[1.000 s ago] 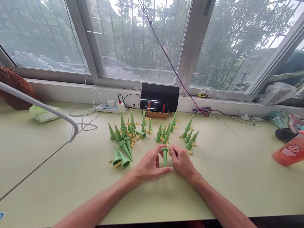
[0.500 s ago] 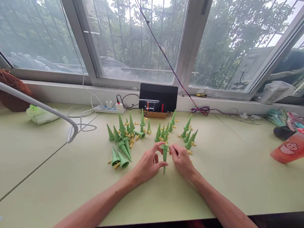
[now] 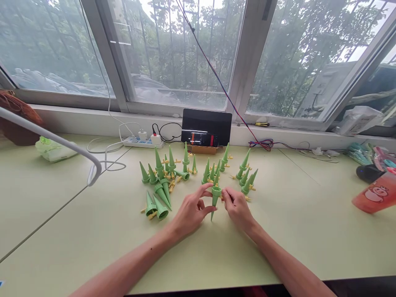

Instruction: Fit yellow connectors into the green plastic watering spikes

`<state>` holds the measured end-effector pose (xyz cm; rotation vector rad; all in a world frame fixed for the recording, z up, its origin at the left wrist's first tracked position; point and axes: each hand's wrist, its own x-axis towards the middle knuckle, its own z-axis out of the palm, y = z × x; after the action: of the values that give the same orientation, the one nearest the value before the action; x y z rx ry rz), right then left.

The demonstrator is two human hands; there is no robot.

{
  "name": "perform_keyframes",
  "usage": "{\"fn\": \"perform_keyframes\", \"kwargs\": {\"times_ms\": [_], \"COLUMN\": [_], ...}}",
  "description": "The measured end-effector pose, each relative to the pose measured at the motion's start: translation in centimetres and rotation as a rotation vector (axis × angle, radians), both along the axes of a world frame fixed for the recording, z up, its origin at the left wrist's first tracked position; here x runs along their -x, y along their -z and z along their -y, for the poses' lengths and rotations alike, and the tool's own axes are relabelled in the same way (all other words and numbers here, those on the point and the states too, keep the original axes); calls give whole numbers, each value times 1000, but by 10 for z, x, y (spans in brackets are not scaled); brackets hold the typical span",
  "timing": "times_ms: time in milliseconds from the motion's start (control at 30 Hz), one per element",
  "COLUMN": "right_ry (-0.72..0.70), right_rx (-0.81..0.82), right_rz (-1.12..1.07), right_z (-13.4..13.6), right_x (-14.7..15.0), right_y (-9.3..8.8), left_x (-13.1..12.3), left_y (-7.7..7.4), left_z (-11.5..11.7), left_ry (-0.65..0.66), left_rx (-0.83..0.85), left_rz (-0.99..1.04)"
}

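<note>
My left hand [image 3: 190, 212] pinches a green plastic cone spike [image 3: 215, 200], wide mouth up and tip pointing down, just above the pale green table [image 3: 278, 231]. My right hand [image 3: 236, 208] is closed at the cone's right side, fingertips on a small yellow piece by its rim that I can barely make out. Behind the hands, several more green cones with yellow side fittings [image 3: 185, 171] stand upright or lie on their sides.
A dark tablet [image 3: 206, 128] leans against the window sill, with a power strip and cables [image 3: 142, 142] to its left. A white curved bar [image 3: 62, 142] crosses the left side. An orange pouch [image 3: 374, 194] and dark object lie at the right.
The cone has tilted slightly and risen, so its open mouth now faces the camera more. My left fingers have shifted from lying along the cone to pinching its middle.
</note>
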<state>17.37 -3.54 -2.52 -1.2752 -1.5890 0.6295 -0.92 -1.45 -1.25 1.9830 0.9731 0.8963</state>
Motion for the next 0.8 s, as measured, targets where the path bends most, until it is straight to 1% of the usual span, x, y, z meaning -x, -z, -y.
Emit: {"fn": "perform_keyframes", "kwargs": {"times_ms": [100,267,367,500,600,800], "right_ry": [-2,-18,-31,-44,-52,-60], "right_rx": [-10,-20,-16,-5,-7,-8], "right_rz": [-6,-15,-29,-48,-52,-53], "right_z": [0,0,0,1,1,0], "right_x": [0,0,0,0,-1,-1], "right_y": [0,-1,-2,-2,-1,-1], "left_x": [0,-1,-3,-2,0,1], "left_y": [1,3,3,5,6,3], "left_z": [-1,0,0,-2,-3,-2], "left_ry": [-14,9,-4,0,7,7], "left_rx": [-2,-13,-13,-80,-134,-149], "left_rz": [7,27,49,63,38,6]}}
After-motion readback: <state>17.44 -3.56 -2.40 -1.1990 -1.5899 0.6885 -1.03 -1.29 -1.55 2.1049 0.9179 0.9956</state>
